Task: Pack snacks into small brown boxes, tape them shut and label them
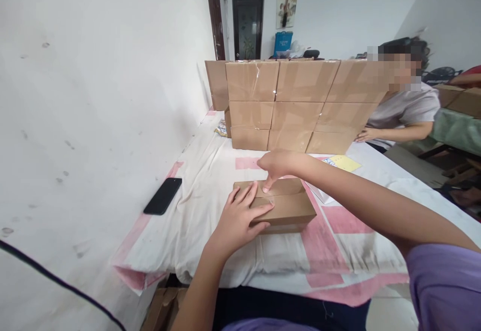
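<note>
Brown cardboard box (291, 210), closed, both hands on top.
Left hand (238, 221) lies flat, released; right hand (278, 164) grasps nothing, fingertip pressing down. Pink-white cloth (210, 181) beneath box, cartons (293, 105) stacked beyond.

You are in a room of a home turned into a packing spot: plain white plastered walls (93, 95), a dark door (248, 28) at 12 o'clock and a picture hanging (286, 8) on the far wall just to the right of it. A table (210, 171) draped in a white and pink cloth carries a wall of taped cardboard boxes (293, 105) at 12 o'clock, a small carton (289, 208) of the same kind close before you, and a phone (163, 196) at 10 o'clock. Another person (406, 110) sits at the table at 2 o'clock, with more cartons (464, 99) behind them.
</note>
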### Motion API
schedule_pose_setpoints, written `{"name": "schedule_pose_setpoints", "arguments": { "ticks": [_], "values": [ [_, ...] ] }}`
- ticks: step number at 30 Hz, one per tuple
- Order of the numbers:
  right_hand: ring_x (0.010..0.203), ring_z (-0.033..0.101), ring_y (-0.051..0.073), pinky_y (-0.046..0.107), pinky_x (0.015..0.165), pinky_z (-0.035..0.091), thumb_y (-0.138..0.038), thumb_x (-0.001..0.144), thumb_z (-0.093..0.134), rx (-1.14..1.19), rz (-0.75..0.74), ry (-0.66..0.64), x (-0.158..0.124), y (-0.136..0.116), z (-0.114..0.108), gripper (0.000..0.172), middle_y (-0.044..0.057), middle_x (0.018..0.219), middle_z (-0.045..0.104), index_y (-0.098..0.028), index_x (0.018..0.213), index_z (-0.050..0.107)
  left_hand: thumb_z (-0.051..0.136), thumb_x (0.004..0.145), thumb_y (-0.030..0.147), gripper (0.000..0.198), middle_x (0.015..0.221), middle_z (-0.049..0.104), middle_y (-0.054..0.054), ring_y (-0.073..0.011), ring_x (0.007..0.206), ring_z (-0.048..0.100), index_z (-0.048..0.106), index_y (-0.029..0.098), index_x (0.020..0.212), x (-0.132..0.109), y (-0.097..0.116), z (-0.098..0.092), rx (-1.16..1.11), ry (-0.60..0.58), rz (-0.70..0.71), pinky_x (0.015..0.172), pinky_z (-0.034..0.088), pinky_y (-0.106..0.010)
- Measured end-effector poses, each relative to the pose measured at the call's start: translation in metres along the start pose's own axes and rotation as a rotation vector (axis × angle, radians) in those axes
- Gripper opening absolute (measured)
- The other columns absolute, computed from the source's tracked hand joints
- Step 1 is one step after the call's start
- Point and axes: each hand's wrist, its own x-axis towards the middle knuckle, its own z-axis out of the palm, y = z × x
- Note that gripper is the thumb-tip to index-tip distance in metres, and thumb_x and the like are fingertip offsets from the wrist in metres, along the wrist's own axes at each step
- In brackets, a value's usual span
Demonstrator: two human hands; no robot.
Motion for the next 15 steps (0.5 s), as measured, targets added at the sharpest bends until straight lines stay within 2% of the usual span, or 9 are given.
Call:
{"name": "schedule_pose_setpoints", "arguments": {
  "ticks": [2,6,9,11,13,15],
  "values": [
    [0.08,0.063,0.027,0.03,0.063,0.035,-0.077,0.063,0.074,0.033,0.039,0.022,0.004,0.011,0.005,0.078,0.013,0.095,0.07,-0.013,0.105,0.069,0.064,0.093,0.047,0.042,0.168,0.027,-0.008,-0.0326,0.152,0.031,0.062,0.043,0.135,-0.001,0.002,-0.001,0.0,0.011,0.002,0.121,0.027,-0.06],
    [0.084,0.063,0.028,0.03,0.064,0.035,-0.084,0.065,0.065,0.179,0.072,0.048,0.004,0.03,0.023,0.079,0.014,0.101,0.068,-0.015,0.103,0.065,0.065,0.093,0.046,0.042,0.168,0.026,-0.008,-0.032,0.151,0.033,0.062,0.042,0.135,0.0,0.003,-0.002,-0.001,0.012,0.001,0.12,0.028,-0.06],
    [0.087,0.062,0.027,0.03,0.065,0.035,-0.084,0.064,0.065,0.296,0.027,0.1,-0.007,0.033,0.041,0.076,0.012,0.105,0.068,-0.018,0.102,0.062,0.065,0.093,0.046,0.041,0.168,0.027,-0.006,-0.0319,0.15,0.035,0.063,0.041,0.134,0.001,0.002,-0.002,0.001,0.017,0.006,0.12,0.029,-0.059],
    [0.085,0.062,0.026,0.029,0.064,0.035,-0.085,0.063,0.066,0.388,-0.003,0.066,-0.016,0.029,0.052,0.075,0.01,0.104,0.069,-0.02,0.101,0.061,0.064,0.094,0.046,0.039,0.166,0.033,-0.002,-0.0309,0.149,0.037,0.065,0.041,0.132,0.002,0.001,-0.001,0.007,0.018,0.01,0.12,0.029,-0.058],
    [0.082,0.063,0.025,0.029,0.063,0.036,-0.084,0.065,0.065,0.453,0.038,0.04,-0.021,0.027,0.06,0.072,0.009,0.102,0.07,-0.021,0.099,0.061,0.062,0.095,0.047,0.036,0.163,0.039,0.003,-0.0291,0.147,0.039,0.065,0.041,0.131,0.003,0.0,-0.001,0.012,0.008,0.015,0.121,0.028,-0.056],
    [0.084,0.064,0.027,0.03,0.066,0.038,-0.079,0.072,0.063,0.434,0.153,0.103,-0.022,0.034,0.065,0.065,0.011,0.102,0.071,-0.02,0.1,0.062,0.06,0.096,0.047,0.037,0.16,0.043,0.005,-0.0277,0.145,0.041,0.064,0.039,0.131,0.003,-0.001,-0.002,0.021,-0.008,0.024,0.122,0.026,-0.055]
  ]
}}
